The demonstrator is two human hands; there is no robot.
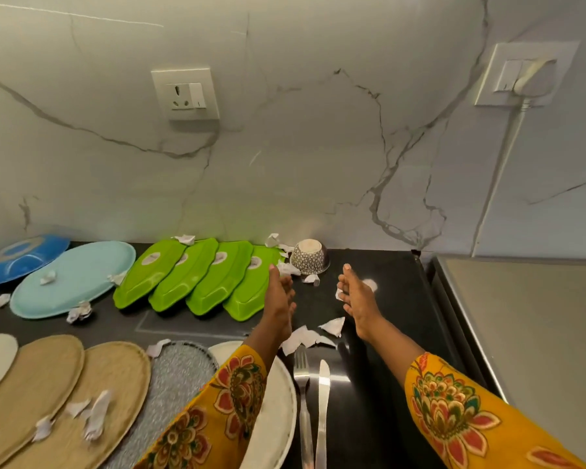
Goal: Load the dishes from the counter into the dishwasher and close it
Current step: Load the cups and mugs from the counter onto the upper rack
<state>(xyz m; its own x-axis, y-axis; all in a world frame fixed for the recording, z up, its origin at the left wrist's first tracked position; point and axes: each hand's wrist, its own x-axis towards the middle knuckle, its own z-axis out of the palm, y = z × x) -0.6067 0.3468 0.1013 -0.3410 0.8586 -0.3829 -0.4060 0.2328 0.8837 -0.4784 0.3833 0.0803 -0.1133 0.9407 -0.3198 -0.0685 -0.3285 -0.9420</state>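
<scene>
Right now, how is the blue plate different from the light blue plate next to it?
The blue plate is dark and leans on the wall; the light blue plate is pale and lies nearer the counter's middle. The blue plate has no paper on it; the light blue plate carries crumpled paper scraps. Both are upside down on the counter.

We can read no text, brand or number anywhere in this view. The four green trays (pixel 197 275), lying upside down in a row on the worktop (pixel 379 299) at about ten o'clock from the hands, each carry a pale round label (pixel 150 258) on the underside, but its print is too small and blurred for us to make out. The overturned patterned bowl (pixel 309 257) at twelve o'clock shows only a decorative pattern. The wall socket (pixel 185 93) higher up at eleven o'clock bears no legible marking.
</scene>
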